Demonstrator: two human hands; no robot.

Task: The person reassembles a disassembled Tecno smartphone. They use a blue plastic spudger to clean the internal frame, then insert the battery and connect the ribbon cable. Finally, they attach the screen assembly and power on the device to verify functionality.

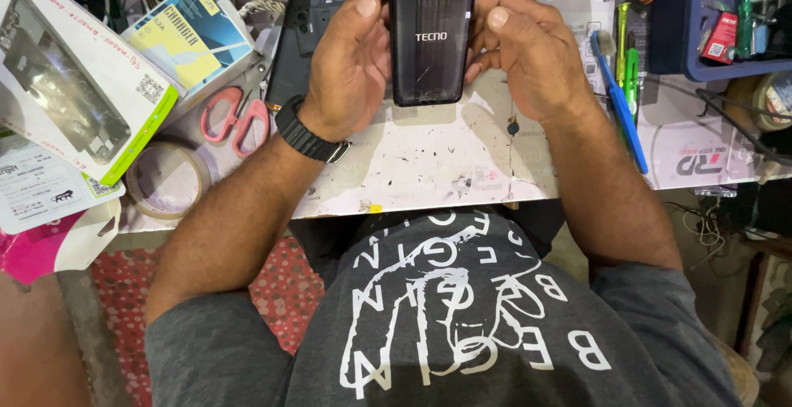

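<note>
- Nearest the camera: the person's grey printed T-shirt (445,324), both forearms reaching forward over the edge of a stained white workbench (429,159).
- Left wrist carries a black watch (309,131). The left hand (351,61) is closed on the left edge of a black smartphone (433,32), thumb lying across its back.
- The right hand (528,52) clamps the phone's right edge, thumb pressed near the rim, fingers curled beneath.
- The phone sits at 12 o'clock from the person, back cover facing up, its lower end just over the bench; the top end runs out of view.
- Judgement on progress: the back cover looks seated and flush along the visible edges, no gap that I can make out. Thumbs at the rims suggest the cover is either being pressed home or about to be pried; I cannot tell which.
- A second dark phone panel (305,28) lies at 11 o'clock, touching the left hand's far side.
- At 10 o'clock: pink-handled scissors (235,118), a tape roll (169,180), boxed accessories (78,77).
- At 2 o'clock: a blue pry tool (620,106), green tweezers (631,73), untouched.
</note>
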